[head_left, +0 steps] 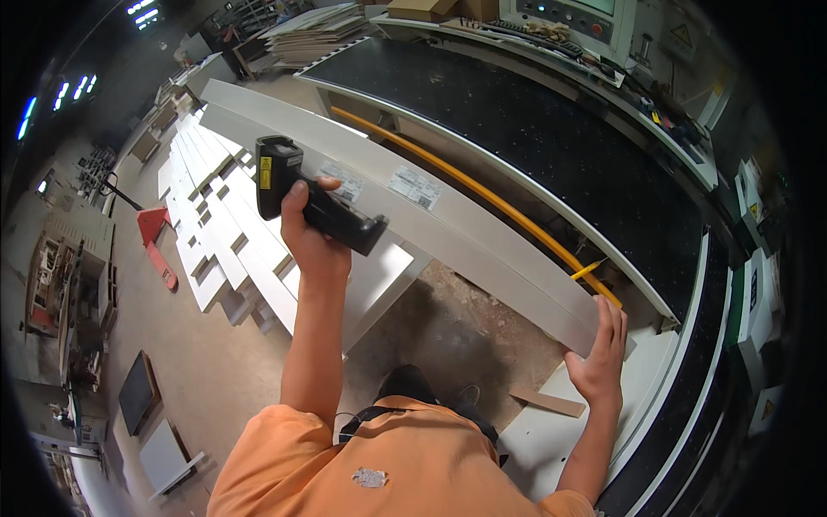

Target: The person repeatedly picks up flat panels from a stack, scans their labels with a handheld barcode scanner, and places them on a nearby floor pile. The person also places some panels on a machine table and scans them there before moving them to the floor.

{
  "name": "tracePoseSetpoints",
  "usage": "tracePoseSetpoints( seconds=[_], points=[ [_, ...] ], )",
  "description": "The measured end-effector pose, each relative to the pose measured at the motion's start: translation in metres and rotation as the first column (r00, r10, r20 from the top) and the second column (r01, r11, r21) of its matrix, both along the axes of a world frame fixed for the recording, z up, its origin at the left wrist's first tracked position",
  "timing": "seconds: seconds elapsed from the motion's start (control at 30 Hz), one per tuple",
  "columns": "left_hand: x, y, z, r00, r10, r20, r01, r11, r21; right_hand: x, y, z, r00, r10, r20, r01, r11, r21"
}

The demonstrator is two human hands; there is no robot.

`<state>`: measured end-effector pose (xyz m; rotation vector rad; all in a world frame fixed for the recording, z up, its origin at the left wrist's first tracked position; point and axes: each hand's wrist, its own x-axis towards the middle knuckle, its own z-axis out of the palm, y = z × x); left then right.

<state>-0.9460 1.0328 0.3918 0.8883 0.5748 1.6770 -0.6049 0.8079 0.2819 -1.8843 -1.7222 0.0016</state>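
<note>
A black handheld barcode scanner with a yellow sticker is in my left hand, whose fingers wrap round its handle. Below and beyond it stretches a long white board, running from the far left to the near right. Two printed paper labels are stuck on its face: one label is in full view, while the scanner and my fingertips partly cover the other label. At the board's near right end, my right hand grips the edge, thumb on one side and fingers on the other.
Stacked white boards lie at left, by a red pallet jack. Along the right runs a machine with a black bed and a yellow rail. A brown strip lies near my feet. A control panel stands at the back.
</note>
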Motion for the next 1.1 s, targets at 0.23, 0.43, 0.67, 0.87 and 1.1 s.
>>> tracePoseSetpoints(
  seconds=[0.23, 0.43, 0.67, 0.87, 1.1],
  points=[
    [0.072, 0.074, -0.011, 0.999, 0.033, 0.009, -0.033, 0.997, 0.075, 0.087, 0.01, -0.026, 0.992, -0.113, -0.059, 0.106, 0.989, -0.105],
    [0.148, 0.162, -0.078, 0.999, -0.043, -0.007, 0.042, 0.998, -0.053, 0.152, 0.057, -0.045, 0.986, -0.154, -0.071, 0.142, 0.979, -0.149],
    [0.231, 0.304, -0.21, 0.954, -0.291, -0.077, 0.222, 0.854, -0.471, 0.212, 0.165, -0.078, 0.973, -0.219, -0.071, 0.175, 0.905, -0.388],
    [0.264, 0.346, -0.249, 0.726, -0.614, -0.311, 0.253, 0.658, -0.709, 0.259, 0.244, -0.101, 0.976, -0.198, -0.086, 0.114, 0.813, -0.571],
    [0.252, 0.363, -0.211, 0.416, -0.563, -0.715, 0.17, 0.82, -0.547, 0.29, 0.288, -0.125, 0.96, -0.255, -0.113, 0.133, 0.776, -0.616]
  ],
)
